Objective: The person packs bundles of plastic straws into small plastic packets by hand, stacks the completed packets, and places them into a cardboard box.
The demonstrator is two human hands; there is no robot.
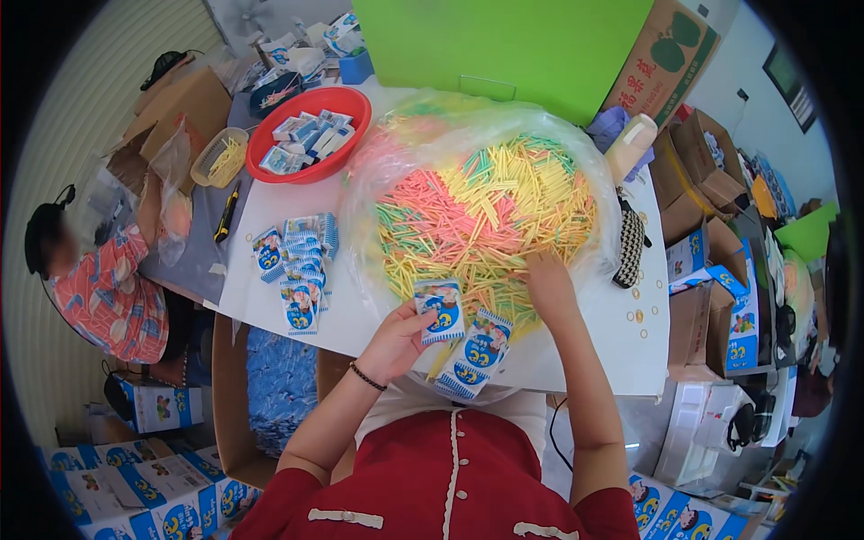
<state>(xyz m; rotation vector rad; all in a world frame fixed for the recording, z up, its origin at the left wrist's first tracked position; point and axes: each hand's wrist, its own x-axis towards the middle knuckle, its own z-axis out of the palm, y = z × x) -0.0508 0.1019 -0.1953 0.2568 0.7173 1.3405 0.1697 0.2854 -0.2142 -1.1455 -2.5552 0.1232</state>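
My left hand (393, 346) pinches a small blue-and-white packet (439, 311) between thumb and fingers at the near side of the pile. A large heap of thin pink, yellow and green sticks (450, 211) fills a clear plastic bag (362, 193) spread open on the white table (261, 310). Into the right part of this heap reaches my right hand (547, 286); its fingertips are hidden among the sticks. More packets (477, 353) lie overlapping at the table's front edge, between my forearms. Left of the bag, several similar packets (303, 274) are loosely stacked.
A red basin (360, 112) of packets stands at the back left, near a utility knife (227, 214). On the right lie a checked pouch (631, 247) and rubber bands (638, 315). A green panel (504, 49) rises behind. Another person (108, 279) sits at left; cartons (162, 481) surround the table.
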